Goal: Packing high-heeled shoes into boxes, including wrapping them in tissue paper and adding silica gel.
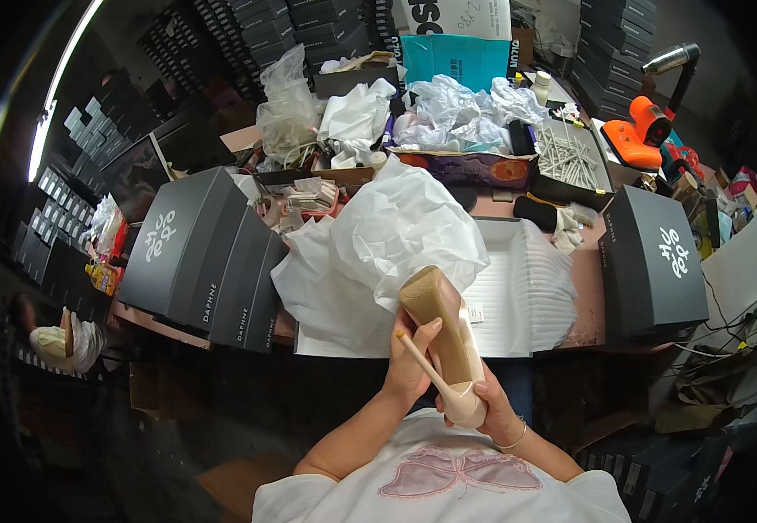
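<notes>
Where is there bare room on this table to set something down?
A narrow strip of pink tabletop lies bare between the padded wrap and the right-hand dark boxes. In the open box, white floor shows right of the held shoe, as pictured. Crowded: the back, with crumpled plastic and white sticks; the left, with more dark boxes.

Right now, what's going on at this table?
Someone is holding a beige stiletto-heeled shoe in both hands, its sole turned up to view and its toe pointing away from them. The left hand holds it by the side near the middle, and the right hand holds the heel end. Beyond the shoe, crumpled white tissue paper covers part of an open, white-lined box on the table. Dark grey shoeboxes stand on both sides.
</notes>
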The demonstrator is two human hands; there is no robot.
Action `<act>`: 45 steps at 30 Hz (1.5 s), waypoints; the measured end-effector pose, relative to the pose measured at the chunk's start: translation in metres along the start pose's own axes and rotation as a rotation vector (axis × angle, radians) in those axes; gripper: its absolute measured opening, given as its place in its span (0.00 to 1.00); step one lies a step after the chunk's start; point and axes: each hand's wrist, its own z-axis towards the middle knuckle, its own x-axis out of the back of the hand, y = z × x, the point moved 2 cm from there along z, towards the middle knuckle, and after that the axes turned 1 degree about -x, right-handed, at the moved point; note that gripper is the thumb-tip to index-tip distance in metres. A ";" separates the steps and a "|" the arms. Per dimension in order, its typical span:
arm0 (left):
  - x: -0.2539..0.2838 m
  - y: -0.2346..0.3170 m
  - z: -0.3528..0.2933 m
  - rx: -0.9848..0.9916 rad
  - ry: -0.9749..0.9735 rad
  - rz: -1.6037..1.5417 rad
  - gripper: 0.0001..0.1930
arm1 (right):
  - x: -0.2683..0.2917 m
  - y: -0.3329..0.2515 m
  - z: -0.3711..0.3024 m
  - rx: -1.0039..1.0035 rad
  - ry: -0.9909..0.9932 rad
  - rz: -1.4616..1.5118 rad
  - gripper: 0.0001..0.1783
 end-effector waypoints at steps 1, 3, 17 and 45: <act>0.000 0.000 0.000 0.004 0.005 0.012 0.31 | 0.000 0.000 0.000 -0.001 0.001 0.006 0.43; 0.005 -0.003 0.000 -0.014 -0.006 0.029 0.31 | -0.001 -0.001 -0.001 -0.007 0.010 0.029 0.43; 0.017 -0.010 0.003 -0.004 -0.083 0.017 0.34 | 0.000 -0.002 -0.001 -0.001 0.004 0.038 0.42; 0.019 0.041 0.004 -0.763 -0.258 1.394 0.07 | -0.002 -0.014 -0.018 -0.153 0.018 -0.028 0.38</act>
